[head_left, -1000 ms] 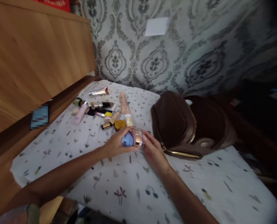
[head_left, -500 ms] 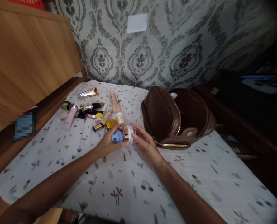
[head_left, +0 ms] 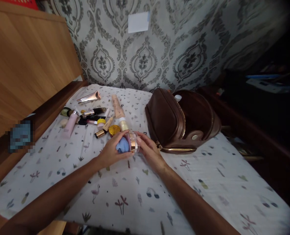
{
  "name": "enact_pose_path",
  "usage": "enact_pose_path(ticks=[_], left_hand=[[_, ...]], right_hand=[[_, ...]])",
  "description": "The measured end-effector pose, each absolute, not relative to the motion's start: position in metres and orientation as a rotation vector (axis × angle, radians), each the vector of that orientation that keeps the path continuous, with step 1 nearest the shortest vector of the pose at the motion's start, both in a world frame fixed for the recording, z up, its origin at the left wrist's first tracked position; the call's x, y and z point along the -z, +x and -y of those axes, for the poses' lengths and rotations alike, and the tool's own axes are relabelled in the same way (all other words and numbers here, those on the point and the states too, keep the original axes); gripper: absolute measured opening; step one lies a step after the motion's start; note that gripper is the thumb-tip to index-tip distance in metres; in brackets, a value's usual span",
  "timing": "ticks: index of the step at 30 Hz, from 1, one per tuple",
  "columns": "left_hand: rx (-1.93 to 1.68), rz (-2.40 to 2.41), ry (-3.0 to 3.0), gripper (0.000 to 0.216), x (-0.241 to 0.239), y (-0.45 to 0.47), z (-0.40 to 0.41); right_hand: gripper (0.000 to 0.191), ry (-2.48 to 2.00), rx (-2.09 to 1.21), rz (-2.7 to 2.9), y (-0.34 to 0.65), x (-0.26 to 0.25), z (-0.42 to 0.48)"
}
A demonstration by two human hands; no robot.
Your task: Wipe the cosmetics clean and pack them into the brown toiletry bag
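Note:
Between my two hands is a round cosmetic jar (head_left: pixel 133 142) with a rose-gold band and a clear end, turned on its side. My left hand (head_left: pixel 110 150) grips its left part and also has a crumpled blue cloth (head_left: pixel 122 145) in the palm. The fingers of my right hand (head_left: pixel 151 150) close on the jar's clear right end. Just beyond my left hand lie a gold round pot (head_left: pixel 114 130) and a small pale-yellow bottle (head_left: pixel 123 124). To the right stands an open brown leather bag (head_left: pixel 164 117), with a white cap (head_left: pixel 178 98) showing at its opening.
Left of my hands lie a pink tube (head_left: pixel 69 124), a yellow-lidded pot (head_left: pixel 101 123), a peach tube (head_left: pixel 117 106), a rose-gold tube (head_left: pixel 89 97) and several other cosmetics. A patterned white cloth (head_left: pixel 145 202) covers the surface. A wooden panel (head_left: pixel 32 52) rises at left; a papered wall is behind.
The view has shifted slightly, so the scene sits a little further left. Both hands stay on the jar, which is turned slightly, with more of its left side and the blue cloth showing.

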State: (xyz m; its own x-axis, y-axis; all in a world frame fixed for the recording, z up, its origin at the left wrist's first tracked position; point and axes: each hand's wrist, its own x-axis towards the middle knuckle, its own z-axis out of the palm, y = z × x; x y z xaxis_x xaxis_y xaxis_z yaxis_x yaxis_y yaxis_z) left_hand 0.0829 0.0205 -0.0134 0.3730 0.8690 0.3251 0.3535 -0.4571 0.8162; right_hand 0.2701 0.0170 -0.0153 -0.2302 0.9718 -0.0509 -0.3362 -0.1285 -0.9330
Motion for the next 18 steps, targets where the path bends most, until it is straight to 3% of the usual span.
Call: enact_pose_path(ticks=[5, 11, 16, 18], left_hand=[[-0.988, -0.979, 2.238, 0.073, 0.0134, 0.0826, -0.0200], [-0.928, -1.184, 1.977, 0.094, 0.0108, 0.0826, -0.0175], [-0.883, -1.127, 1.886, 0.062, 0.0066, 0.0832, -0.0182], [-0.902, -1.110, 1.908, 0.060, 0.0068, 0.0835, -0.0193]], right_hand=[[0.047, -0.923, -1.609, 1.026, 0.2696, 0.0156, -0.0183], [0.045, -0.936, -1.534, 0.975, 0.2677, 0.0149, -0.0171], [0.047, -0.962, -1.497, 1.061, 0.2687, 0.0154, -0.0154], [0.047, -0.967, -1.491, 1.092, 0.2692, 0.0159, -0.0155]])
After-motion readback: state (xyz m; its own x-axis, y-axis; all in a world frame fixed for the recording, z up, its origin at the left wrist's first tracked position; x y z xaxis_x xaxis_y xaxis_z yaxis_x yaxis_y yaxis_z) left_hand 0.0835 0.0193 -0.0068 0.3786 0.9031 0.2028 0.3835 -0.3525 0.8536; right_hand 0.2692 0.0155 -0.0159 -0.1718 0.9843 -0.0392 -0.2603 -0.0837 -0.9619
